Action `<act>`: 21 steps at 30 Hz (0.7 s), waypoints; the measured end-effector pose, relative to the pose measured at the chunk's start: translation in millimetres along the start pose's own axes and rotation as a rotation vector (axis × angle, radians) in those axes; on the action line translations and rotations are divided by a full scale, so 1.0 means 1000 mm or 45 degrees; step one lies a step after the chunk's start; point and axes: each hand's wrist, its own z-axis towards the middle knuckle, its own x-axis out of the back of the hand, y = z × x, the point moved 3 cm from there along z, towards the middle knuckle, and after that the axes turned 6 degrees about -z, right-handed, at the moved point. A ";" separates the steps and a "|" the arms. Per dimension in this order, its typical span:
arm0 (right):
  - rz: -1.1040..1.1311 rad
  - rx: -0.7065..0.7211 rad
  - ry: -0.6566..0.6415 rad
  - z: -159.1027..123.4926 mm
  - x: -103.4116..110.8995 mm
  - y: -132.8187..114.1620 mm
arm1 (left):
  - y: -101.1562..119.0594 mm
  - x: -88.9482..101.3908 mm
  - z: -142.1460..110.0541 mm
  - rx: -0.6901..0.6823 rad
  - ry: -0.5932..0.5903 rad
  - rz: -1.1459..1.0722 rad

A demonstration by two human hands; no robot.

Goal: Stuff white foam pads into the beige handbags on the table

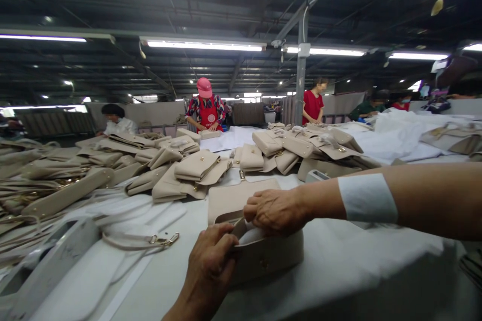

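Note:
A beige handbag (276,258) stands on the table in front of me, its flap (229,198) folded back and its mouth parted. White filling (250,234), perhaps paper or foam, shows inside. My left hand (211,256) grips the bag's left rim, with the thumb along the edge. Over the opening, my right hand (280,210) is closed with curled fingers at the white filling; what it holds is hidden beneath it. A pale band (367,198) wraps my right forearm.
Beige bags (199,164) lie heaped ahead, with more bags (297,145) farther right. Straps with a metal clasp (163,241) and a grey holder (56,266) are at left. White sheets (406,135) cover the right side. Co-workers (207,108) stand across the table.

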 end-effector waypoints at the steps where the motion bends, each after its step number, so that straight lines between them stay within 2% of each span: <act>1: 0.016 -0.060 0.016 0.006 -0.003 -0.003 | -0.002 0.000 0.000 -0.014 0.024 -0.013; 4: 0.077 -0.071 0.049 0.020 -0.009 -0.012 | -0.007 0.003 0.001 -0.027 0.094 -0.025; 6: 0.128 -0.031 0.070 0.021 -0.012 -0.014 | -0.009 0.004 0.001 -0.031 0.053 -0.025; 9: 0.205 -0.113 0.152 0.015 -0.014 -0.011 | -0.010 0.004 0.001 -0.038 -0.030 -0.039; 12: 0.286 -0.207 0.260 0.007 -0.018 -0.008 | -0.009 0.002 0.001 -0.007 -0.019 -0.080; 14: 0.296 -0.207 0.269 0.004 -0.019 -0.006 | -0.008 0.001 0.001 0.014 0.005 -0.115; 16: 0.225 -0.101 0.206 0.004 -0.016 -0.002 | -0.008 -0.001 0.002 0.010 0.007 -0.125; 21: -0.187 0.388 -0.019 0.012 0.009 0.004 | -0.007 -0.002 0.002 -0.025 -0.022 -0.094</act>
